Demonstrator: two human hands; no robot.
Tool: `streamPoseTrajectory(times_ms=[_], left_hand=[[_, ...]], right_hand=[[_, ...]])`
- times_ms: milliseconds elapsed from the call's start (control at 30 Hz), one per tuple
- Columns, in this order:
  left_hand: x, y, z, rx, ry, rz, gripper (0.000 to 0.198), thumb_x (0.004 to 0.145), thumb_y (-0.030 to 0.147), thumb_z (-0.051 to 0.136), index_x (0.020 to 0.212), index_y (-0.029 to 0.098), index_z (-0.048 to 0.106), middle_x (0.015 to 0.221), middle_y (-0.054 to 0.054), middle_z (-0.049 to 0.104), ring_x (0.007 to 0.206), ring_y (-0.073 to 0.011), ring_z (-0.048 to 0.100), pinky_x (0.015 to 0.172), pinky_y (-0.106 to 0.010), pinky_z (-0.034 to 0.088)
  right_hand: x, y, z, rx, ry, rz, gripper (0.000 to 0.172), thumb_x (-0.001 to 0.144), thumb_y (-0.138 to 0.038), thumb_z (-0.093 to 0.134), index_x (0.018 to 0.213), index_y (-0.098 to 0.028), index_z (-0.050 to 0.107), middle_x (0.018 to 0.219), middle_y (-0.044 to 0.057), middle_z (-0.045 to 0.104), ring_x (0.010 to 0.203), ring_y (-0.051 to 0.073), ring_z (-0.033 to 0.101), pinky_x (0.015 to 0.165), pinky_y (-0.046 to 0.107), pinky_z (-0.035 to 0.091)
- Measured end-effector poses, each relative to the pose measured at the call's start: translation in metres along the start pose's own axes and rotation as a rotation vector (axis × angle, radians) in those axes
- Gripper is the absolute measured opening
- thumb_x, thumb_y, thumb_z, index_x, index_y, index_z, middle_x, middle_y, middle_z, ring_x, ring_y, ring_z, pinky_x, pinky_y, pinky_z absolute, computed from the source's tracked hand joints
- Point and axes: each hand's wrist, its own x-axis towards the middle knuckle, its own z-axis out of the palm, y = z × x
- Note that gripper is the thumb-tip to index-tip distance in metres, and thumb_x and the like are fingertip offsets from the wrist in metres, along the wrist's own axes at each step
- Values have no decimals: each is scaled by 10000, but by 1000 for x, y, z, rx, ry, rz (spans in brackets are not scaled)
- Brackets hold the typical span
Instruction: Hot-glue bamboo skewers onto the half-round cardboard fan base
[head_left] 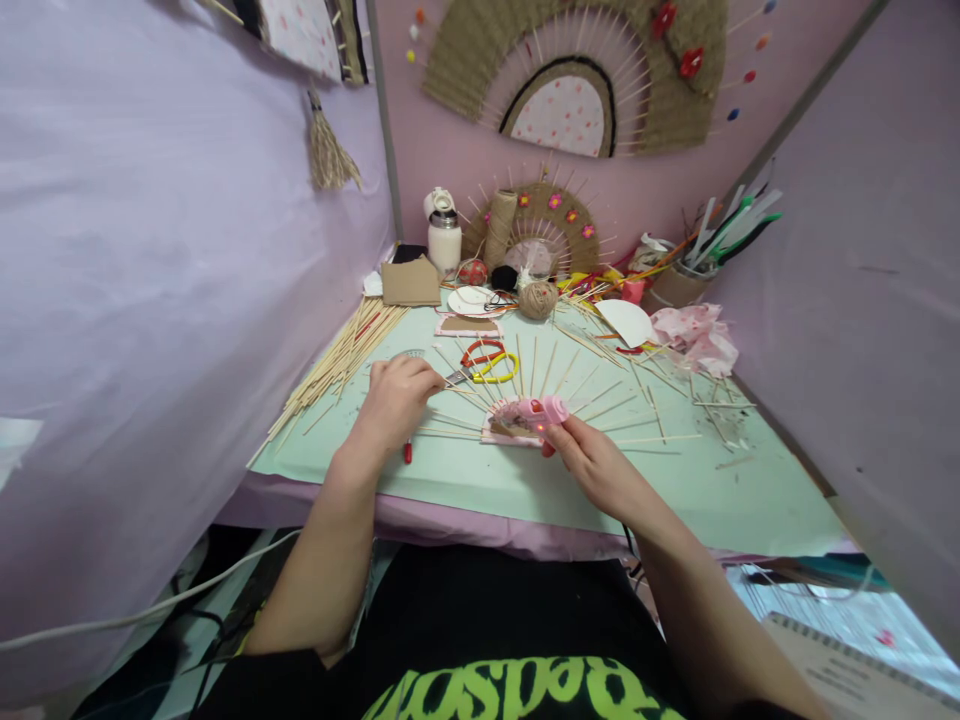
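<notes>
A pink hot glue gun (553, 409) is in my right hand (592, 455), its fingers wrapped round the handle and a small orange light glowing on its side. The gun's front is over a half-round cardboard piece (510, 427) with a pink-and-white edge. Thin wooden sticks (553, 368) fan out from this piece across the table. My left hand (401, 395) is closed at the left of the fan, fingertips pinching the end of one thin stick. Just beyond those fingertips lie scissors (495, 367) with red and yellow handles, partly under the sticks. A red pen-like object (408, 452) pokes out below my left wrist.
Loose sticks (337, 355) are piled along the left edge. At the back stand a white bottle (444, 245), a twine ball (538, 299) and a finished fan (577, 215). Crumpled pink paper (697, 335) and stick scraps lie right. Fabric walls enclose the table.
</notes>
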Motion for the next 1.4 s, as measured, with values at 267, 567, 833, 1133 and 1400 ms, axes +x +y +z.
streamPoseTrajectory(times_ms=[267,567,833,1133,1400], left_hand=[[-1,0,2,1,-8,-2,228,953,172,530,838,226,719,987,-44,720,984,-218,568,837,-386,288],[-2,0,2,-2,-3,5,217,953,182,529,843,226,710,970,-41,730,983,-222,570,827,-388,287],[-2,1,3,-2,-30,25,227,953,162,516,844,221,707,979,-40,717,965,-219,568,829,-385,287],[-1,3,5,19,-80,66,206,928,143,531,862,215,713,953,-55,710,963,-236,571,830,-395,297],[-1,-1,11,41,-93,131,200,913,135,544,842,212,715,924,-54,704,932,-230,565,840,-402,308]], right_hand=[[-2,1,-1,5,4,14,492,954,-622,346,848,-212,598,746,36,632,675,186,556,646,289,418],[0,1,-1,0,11,-8,468,951,-604,342,838,-221,586,739,36,629,689,193,563,661,293,424],[-4,0,-5,-37,16,1,443,959,-574,351,826,-219,581,778,43,646,731,201,577,702,300,428],[-5,-1,-7,-53,9,14,449,955,-579,346,821,-221,583,769,47,654,721,201,591,689,297,437],[-8,-5,-10,-91,-4,16,452,963,-565,340,811,-213,580,788,56,679,735,209,615,683,304,436]])
